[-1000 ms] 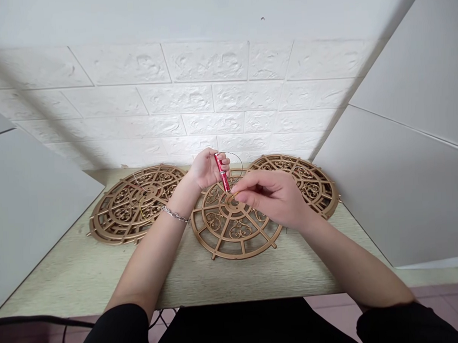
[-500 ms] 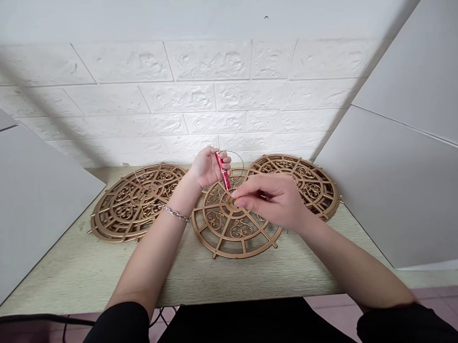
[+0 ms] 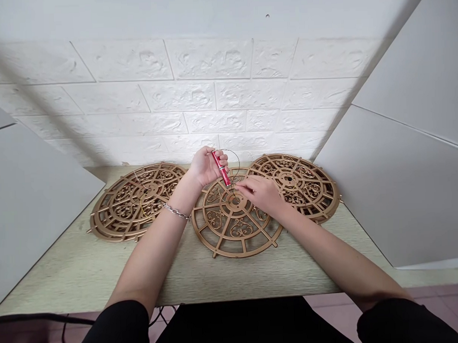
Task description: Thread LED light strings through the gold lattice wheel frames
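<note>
Three gold lattice spots spread across the table (image 3: pixel 203 282): a left stack (image 3: pixel 154 186), a middle disc (image 3: pixel 240 207) and a right stack (image 3: pixel 283 175). The silver chain bracelet (image 3: pixel 176 212) looks close to the left stack, so a loose link could catch a bar. The left hand (image 3: pixel 205 168) curls around a red pen-like tube (image 3: pixel 222 169), up over the middle disc; a loose grip could drop it. A thin dark wire (image 3: pixel 239 163) loops out from the tube's top (it looks bendy), and a hard tug might snap it. The right hand (image 3: pixel 263 194) pinches thumb and finger together near the tube's low end; I cannot tell what they hold. A slip there could let something tiny fall through the gaps.
</note>
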Demonstrator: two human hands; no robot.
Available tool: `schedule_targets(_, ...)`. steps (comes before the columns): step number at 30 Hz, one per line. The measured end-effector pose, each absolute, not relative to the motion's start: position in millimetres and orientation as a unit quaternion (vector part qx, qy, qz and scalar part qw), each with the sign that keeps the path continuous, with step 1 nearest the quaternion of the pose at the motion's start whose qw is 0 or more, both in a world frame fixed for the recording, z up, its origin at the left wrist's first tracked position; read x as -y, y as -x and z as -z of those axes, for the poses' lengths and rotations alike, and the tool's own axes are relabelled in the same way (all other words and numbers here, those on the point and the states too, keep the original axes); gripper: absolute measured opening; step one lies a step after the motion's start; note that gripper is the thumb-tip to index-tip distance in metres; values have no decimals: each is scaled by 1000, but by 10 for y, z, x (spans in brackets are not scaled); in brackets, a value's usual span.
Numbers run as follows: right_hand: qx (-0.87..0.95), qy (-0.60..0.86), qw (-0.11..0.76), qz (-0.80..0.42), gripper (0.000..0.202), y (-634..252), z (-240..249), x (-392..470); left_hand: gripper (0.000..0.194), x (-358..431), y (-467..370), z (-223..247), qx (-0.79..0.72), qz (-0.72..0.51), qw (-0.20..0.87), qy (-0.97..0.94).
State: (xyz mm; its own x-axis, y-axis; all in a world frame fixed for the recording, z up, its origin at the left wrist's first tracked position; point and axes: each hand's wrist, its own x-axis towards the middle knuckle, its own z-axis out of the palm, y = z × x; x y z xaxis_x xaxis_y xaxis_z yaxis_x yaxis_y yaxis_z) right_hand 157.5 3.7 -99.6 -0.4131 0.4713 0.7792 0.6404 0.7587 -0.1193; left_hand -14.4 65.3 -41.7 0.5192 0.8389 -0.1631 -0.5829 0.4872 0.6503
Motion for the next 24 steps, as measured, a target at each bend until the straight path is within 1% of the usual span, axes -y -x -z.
schedule_targets(4, 823, 341, 440, 113, 22, -1585, 1106, -69, 20, -660, 126, 442, -235, -444, 829, -245)
schedule_targets(10, 812, 336, 456, 142, 24, -1539, 1147, -84, 19, -623, 47, 465, -235, -454, 830, -225)
schedule_targets(17, 813, 351, 446, 128, 24, -1535, 1155, -72, 20, -608, 20, 472, -246, -461, 825, -216)
schedule_targets(24, 820, 360, 427, 128, 24, -1531, 1156, -69, 27, -579, 11, 473, -240, -450, 823, -251)
